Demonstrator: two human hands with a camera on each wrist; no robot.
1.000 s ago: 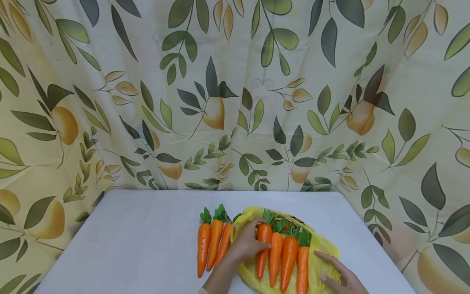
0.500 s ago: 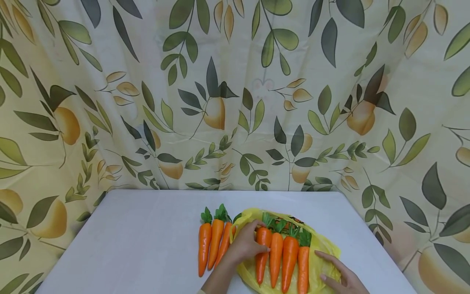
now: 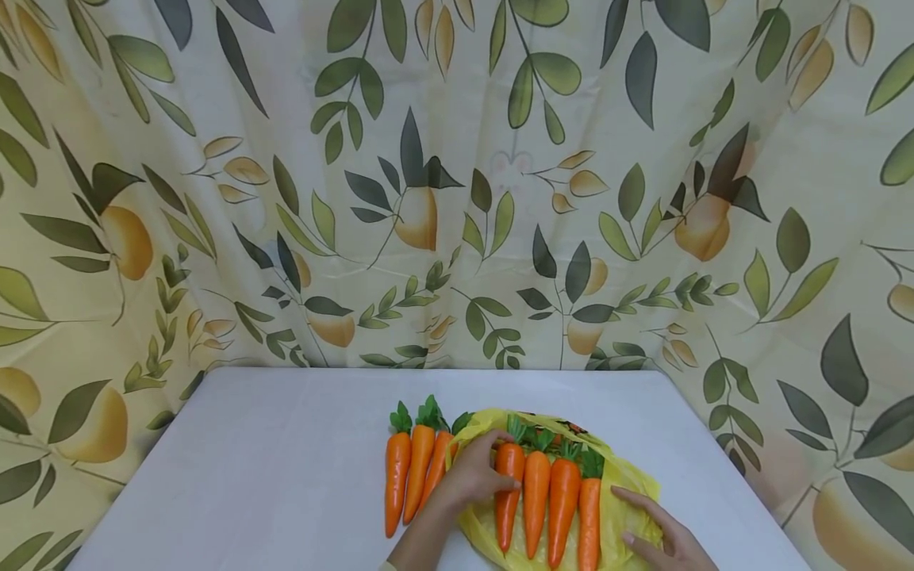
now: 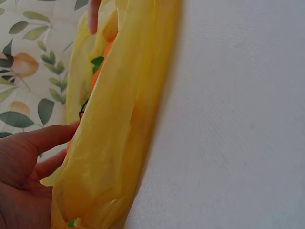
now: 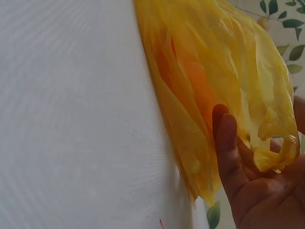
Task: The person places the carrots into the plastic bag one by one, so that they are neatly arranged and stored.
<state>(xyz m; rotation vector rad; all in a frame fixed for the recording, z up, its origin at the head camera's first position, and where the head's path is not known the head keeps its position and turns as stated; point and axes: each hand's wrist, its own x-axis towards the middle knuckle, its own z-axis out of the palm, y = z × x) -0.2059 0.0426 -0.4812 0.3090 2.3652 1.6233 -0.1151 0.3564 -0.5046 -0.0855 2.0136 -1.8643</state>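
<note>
Several orange carrots with green tops lie in a row within a yellow plastic bag (image 3: 631, 492). My left hand (image 3: 474, 472) reaches in from the left, its thumb and fingers pinching the leftmost carrot (image 3: 508, 507) near its top. In the left wrist view, the bag's side (image 4: 119, 124) hides those fingertips. At the bag's right side, my right hand (image 3: 667, 531) holds the plastic, with bag showing between its spread fingers. In the right wrist view, this hand (image 5: 252, 191) has bunched plastic between its fingers, and a carrot (image 5: 198, 78) shows through the bag.
To the left of the bag, outside it, more carrots (image 3: 397, 484) lie on the white table (image 3: 271, 468). The nearest of these to the bag is partly covered by the left arm. A leaf-and-fruit patterned curtain (image 3: 457, 198) hangs behind the table.
The left hand and the carrot it pinches have shifted very slightly left. The bag's back edge has sunk a little. The right hand stays in place.
</note>
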